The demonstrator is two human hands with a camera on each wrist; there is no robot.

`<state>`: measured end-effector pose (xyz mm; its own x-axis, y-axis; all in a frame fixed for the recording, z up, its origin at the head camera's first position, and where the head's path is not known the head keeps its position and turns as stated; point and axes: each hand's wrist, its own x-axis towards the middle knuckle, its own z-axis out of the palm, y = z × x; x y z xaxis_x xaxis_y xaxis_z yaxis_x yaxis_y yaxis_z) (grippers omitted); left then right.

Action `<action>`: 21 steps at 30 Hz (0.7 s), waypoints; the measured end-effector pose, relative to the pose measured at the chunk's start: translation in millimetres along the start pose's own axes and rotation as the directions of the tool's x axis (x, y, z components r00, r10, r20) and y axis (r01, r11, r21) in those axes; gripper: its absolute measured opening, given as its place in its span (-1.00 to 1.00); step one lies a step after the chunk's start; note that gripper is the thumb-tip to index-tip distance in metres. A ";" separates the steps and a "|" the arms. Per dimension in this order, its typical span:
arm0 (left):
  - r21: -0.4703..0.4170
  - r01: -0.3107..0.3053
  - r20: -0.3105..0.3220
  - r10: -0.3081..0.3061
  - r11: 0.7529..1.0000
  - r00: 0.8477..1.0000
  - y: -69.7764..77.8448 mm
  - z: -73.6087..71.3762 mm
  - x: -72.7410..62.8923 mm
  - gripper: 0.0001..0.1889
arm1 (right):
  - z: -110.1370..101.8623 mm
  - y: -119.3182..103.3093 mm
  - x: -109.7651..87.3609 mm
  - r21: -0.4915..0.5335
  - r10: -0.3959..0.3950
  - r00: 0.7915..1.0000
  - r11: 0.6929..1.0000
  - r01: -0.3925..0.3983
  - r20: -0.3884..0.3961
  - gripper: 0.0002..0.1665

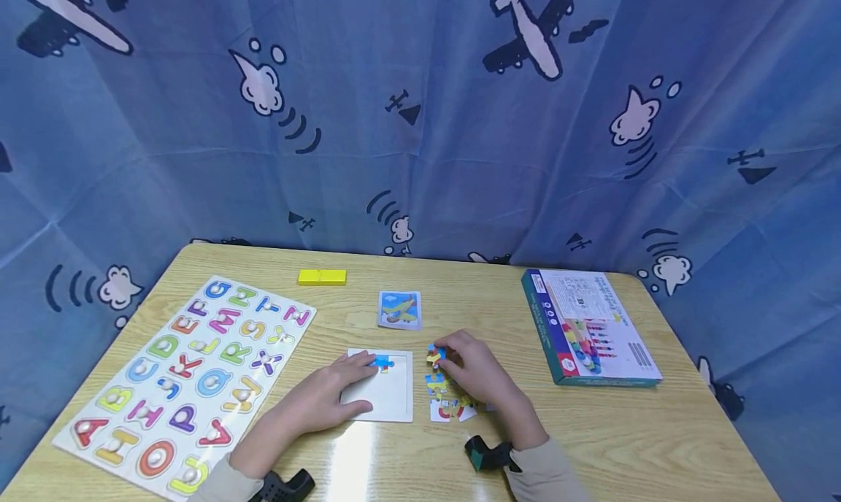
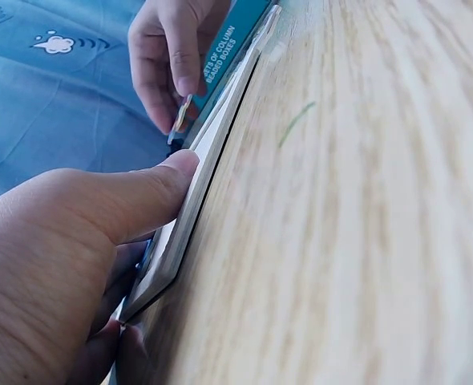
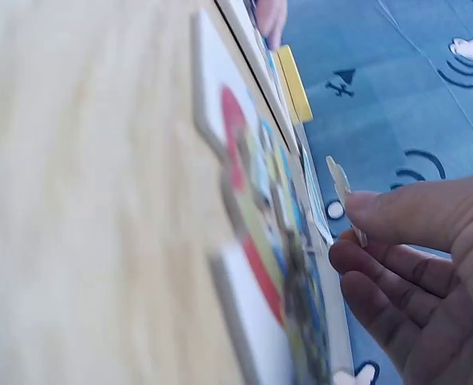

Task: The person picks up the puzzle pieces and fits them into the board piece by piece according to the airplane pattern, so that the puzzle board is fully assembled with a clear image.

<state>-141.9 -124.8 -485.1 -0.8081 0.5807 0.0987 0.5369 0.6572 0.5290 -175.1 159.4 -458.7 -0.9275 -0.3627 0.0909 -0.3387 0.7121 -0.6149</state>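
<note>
My left hand [image 1: 325, 392] lies over the left side of a white square puzzle tray [image 1: 394, 407]. Its fingers stretch across the far left corner, beside a blue puzzle piece [image 1: 383, 361] in the tray. In the left wrist view, the thumb [image 2: 160, 188] presses on the tray's rim. My right hand [image 1: 476, 367] pinches a small puzzle piece [image 3: 338, 183] between thumb and fingertips, held up off the table in the right wrist view. Below and beside that hand lie several loose puzzle pieces [image 1: 436, 385] in yellow, blue, red and white, partly hidden by it.
A picture card of a yellow plane [image 1: 399, 309] lies behind the tray. Further back is a yellow block [image 1: 322, 277]. An alphabet board [image 1: 220, 340] covers the table's left side, and a boxed set [image 1: 594, 334] lies at the right. A blue curtain [image 1: 420, 159] hangs behind the table.
</note>
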 end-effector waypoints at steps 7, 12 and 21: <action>0.002 -0.004 -0.002 0.004 1.000 1.000 -0.7 0.2 0.3 -0.38 | 9.2 -13.5 0.6 -0.053 -0.042 0.998 0.998 0.044 0.044 -0.67; 0.000 0.000 0.000 0.000 1.000 1.000 -1.5 0.3 0.5 -0.38 | 14.7 -22.2 3.4 -0.087 -0.090 0.993 0.992 0.097 0.077 -0.67; -0.006 0.015 0.003 -0.015 1.000 1.000 -1.2 0.1 0.6 -0.38 | 25.7 -32.3 10.8 -0.105 -0.105 0.987 0.987 0.118 0.120 -0.68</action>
<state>-142.9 -125.2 -485.7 -0.8153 0.5722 0.0883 0.5232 0.6628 0.5356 -170.1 117.1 -458.0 -0.8609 -0.5052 0.0604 -0.4607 0.7237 -0.5138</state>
